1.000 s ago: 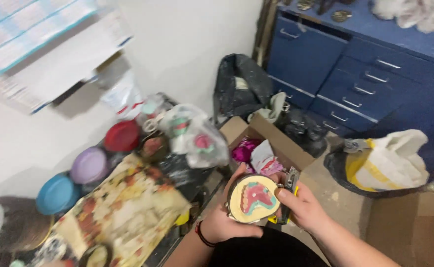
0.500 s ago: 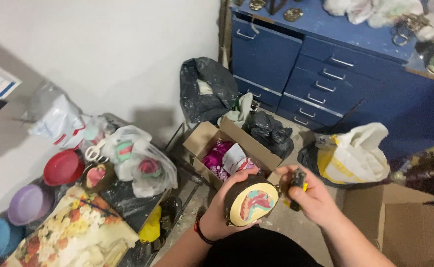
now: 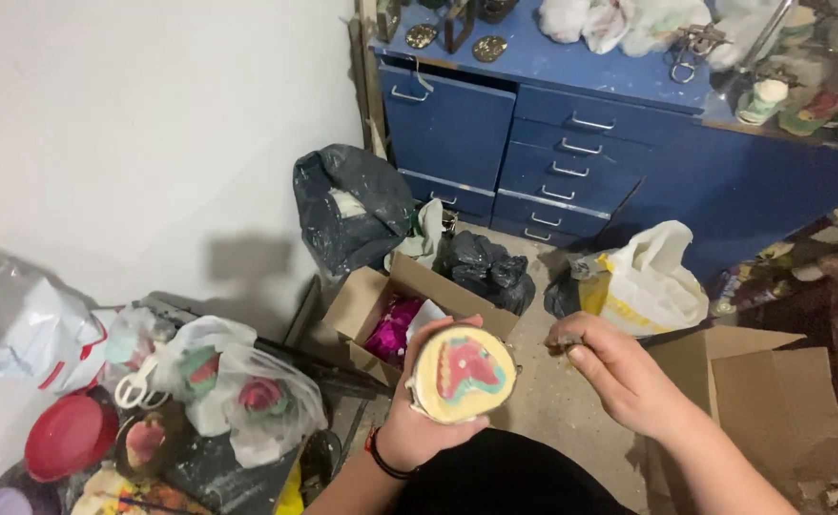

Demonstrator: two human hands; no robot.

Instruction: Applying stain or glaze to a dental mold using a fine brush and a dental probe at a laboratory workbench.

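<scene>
The left hand (image 3: 419, 424) cups a round, glossy shell candle (image 3: 464, 374), fingers curled around it; right hand (image 3: 619, 372) fingers pinch a small dark tool (image 3: 564, 340).

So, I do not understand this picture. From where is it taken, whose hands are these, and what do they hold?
There is no machine here. A person wears one camera on the head, so you look down at that person's own two bare hands. The left hand holds a round painted piece, cream with a pink and green shape. The right hand pinches a small dark tool; what it is cannot be told. Below, on the floor, stand an open cardboard box with something pink inside, black rubbish bags, a white and yellow bag and a red bowl. Behind is a blue drawer cabinet.
</scene>
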